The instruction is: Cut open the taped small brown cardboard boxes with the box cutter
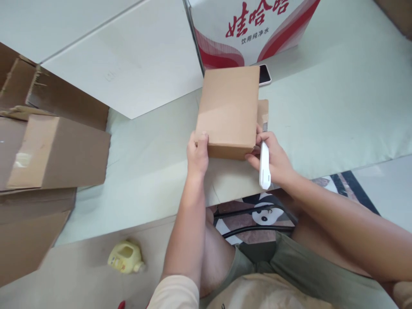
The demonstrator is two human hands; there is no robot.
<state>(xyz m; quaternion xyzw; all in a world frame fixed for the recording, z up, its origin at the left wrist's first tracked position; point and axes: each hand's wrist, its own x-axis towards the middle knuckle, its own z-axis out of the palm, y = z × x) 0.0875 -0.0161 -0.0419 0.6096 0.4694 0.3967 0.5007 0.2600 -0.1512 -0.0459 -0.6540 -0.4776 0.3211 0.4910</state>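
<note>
A brown cardboard box (230, 107) is held up in front of me over the pale green tabletop. My left hand (198, 152) is closed on its near left corner, thumb lying on the upper face. At the near right corner, my right hand (273, 156) grips a white utility knife (265, 167), whose grey blade points away from me. Some fingers of that hand also touch the box's edge. An open flap (263, 112) sticks out on the box's right side, close to the blade. The box's underside is hidden.
A white and red carton (254, 34) stands at the back, a phone (265, 75) in front of it. Left of that is a large white panel (135, 60). Brown cardboard boxes (77, 154) pile up at the left. A yellow jug (125, 256) is on the floor.
</note>
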